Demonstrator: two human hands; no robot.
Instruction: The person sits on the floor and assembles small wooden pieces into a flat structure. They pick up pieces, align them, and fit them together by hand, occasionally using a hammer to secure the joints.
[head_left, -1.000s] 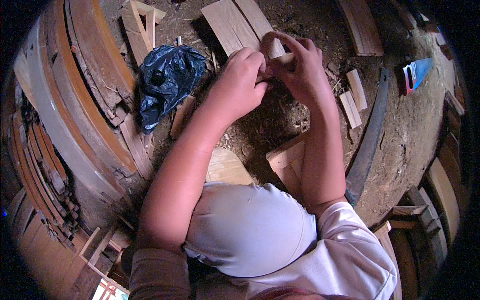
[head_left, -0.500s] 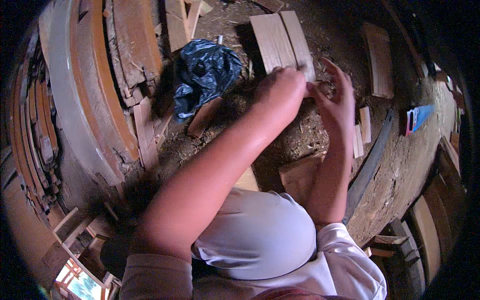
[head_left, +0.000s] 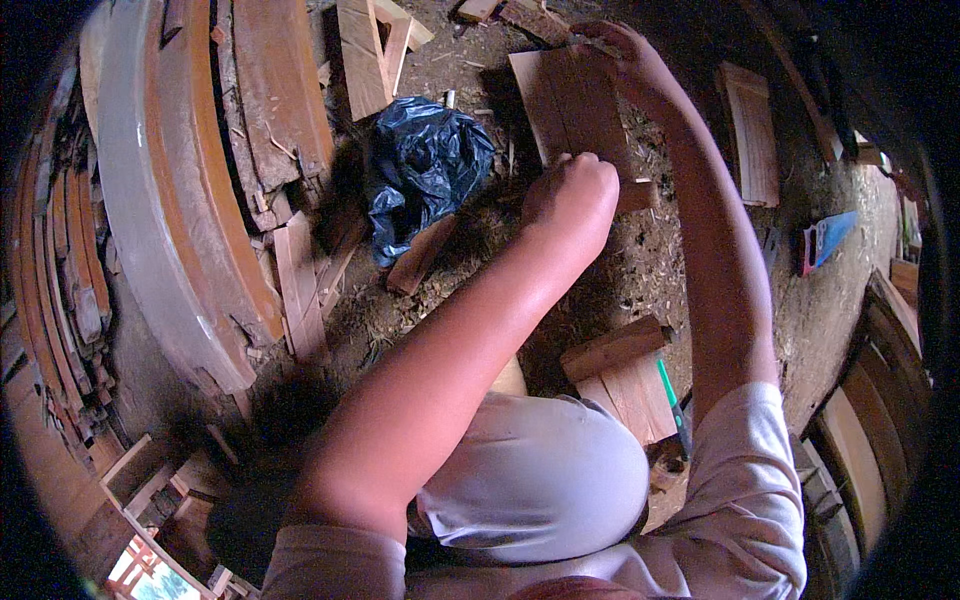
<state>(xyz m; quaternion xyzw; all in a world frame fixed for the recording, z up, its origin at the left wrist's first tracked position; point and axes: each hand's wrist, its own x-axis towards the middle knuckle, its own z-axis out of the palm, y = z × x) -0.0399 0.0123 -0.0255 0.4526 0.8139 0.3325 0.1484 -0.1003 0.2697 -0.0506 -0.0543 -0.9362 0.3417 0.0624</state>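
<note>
Two flat wooden boards lie side by side on the ground, a wider board [head_left: 546, 105] on the left and a narrower board [head_left: 603, 120] on the right, with a thin dark seam between them. My left hand [head_left: 575, 195] is closed in a fist at their near end; what it grips, if anything, is hidden. My right hand [head_left: 622, 52] reaches to their far end, its fingers bent in at the far right corner. Whatever lies between those fingertips is too small to make out. A short wood piece [head_left: 638, 195] sticks out right of my left fist.
A crumpled black plastic bag [head_left: 425, 170] lies left of the boards. Long curved planks [head_left: 185, 180] are stacked at the left. Near my knee rest wood blocks [head_left: 630, 395] and a green-edged tool [head_left: 670, 390]. A blue handle [head_left: 828, 240] and another board [head_left: 750, 135] lie right.
My right hand has moved away from my left fist to the far end of the boards. My left fist has shifted slightly nearer. The blocks by my knee show more fully.
</note>
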